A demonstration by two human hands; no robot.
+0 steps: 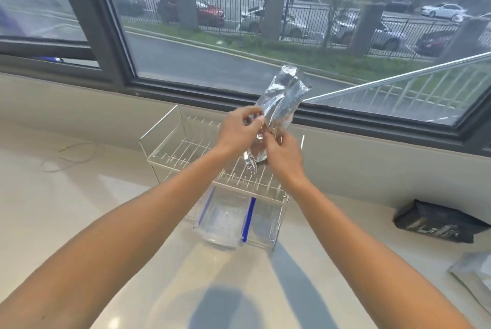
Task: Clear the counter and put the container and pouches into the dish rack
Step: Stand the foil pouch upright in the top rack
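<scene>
Both hands are up over the clear dish rack [186, 142], and I've got the silver foil pouch [281, 105] between them. My left hand [239, 132] pinches its left edge partway up, fingers pressed together on the foil; my right hand [284, 153] grips the lower end from the right, thumb and fingers closed on the crumpled bottom. The pouch's long axis runs up and away to the right, top corner tilted toward the window, bottom tip pointing down at the rack's upper tier of pegs directly beneath. So the drop is straight down: I judge the pouch needs turning more upright to slot between the pegs, with the right hand, lower and nearer the pegs, guiding it in. A clear container [225, 222] with blue strips already sits in the lower tier. Off to my right on the worktop [79, 209], a black pouch [438, 222] and another silver pouch [475, 273] wait.
</scene>
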